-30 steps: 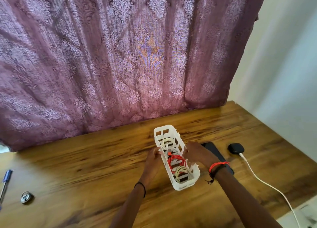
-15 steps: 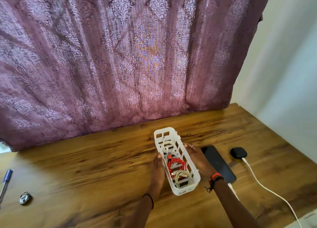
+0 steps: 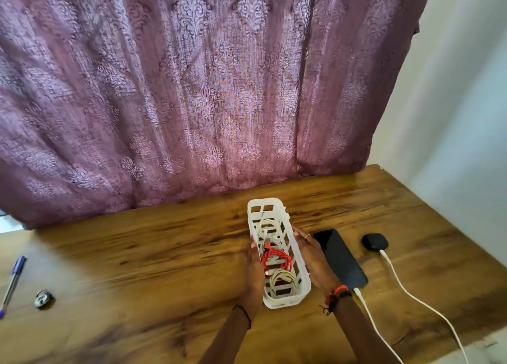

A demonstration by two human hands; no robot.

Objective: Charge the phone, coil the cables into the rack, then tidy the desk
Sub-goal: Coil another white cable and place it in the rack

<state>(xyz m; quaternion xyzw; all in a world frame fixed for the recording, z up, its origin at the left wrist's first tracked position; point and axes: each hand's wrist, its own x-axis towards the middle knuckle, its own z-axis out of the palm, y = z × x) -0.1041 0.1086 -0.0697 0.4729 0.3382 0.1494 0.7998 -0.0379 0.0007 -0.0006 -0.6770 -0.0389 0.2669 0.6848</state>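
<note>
Step in hand, as judged: tidying, the coiling done. The left hand (image 3: 253, 270) and right hand (image 3: 312, 256) press flat, fingers straight, against the long sides of the white rack (image 3: 277, 207) on the desk (image 3: 164, 254), which holds three coiled cables (image 3: 275, 258). The phone (image 3: 340, 256) lies just right of it, a white lead (image 3: 360, 295) at its near end. Next: slide the rack aside, then collect the pen (image 3: 13, 278). Whether the lead is seated cannot be told; the round object (image 3: 44, 299) by the pen is indistinct.

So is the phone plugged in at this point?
Plugged in, apparently: a white cable meets the near end of the phone. Its screen is dark, so charging cannot be told.
</note>
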